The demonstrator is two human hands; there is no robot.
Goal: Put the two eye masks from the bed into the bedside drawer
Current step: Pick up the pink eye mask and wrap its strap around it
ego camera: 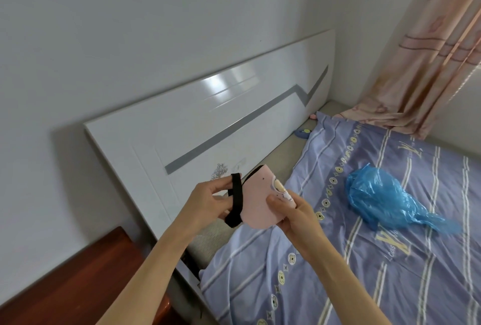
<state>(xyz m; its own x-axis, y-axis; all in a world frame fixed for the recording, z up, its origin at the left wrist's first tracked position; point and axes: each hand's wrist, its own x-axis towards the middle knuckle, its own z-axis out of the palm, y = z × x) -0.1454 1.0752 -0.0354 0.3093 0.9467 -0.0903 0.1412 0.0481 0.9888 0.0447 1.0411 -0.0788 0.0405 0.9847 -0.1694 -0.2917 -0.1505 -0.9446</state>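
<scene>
A pink eye mask (256, 201) with a cartoon print and a black elastic strap (235, 201) hangs in the air over the head end of the bed. My right hand (294, 214) pinches the mask's right edge. My left hand (208, 198) holds the black strap on the left side. A second eye mask, blue-purple (302, 134), seems to lie far off by the headboard, small and partly hidden. Brown wooden bedside furniture (86, 280) shows at the lower left; no drawer front is visible.
A white glossy headboard (208, 116) runs diagonally along the wall. The bed carries a purple striped sheet (338, 259) with a crumpled blue plastic bag (377, 194) on it. A pink curtain (429, 51) hangs at the far right corner.
</scene>
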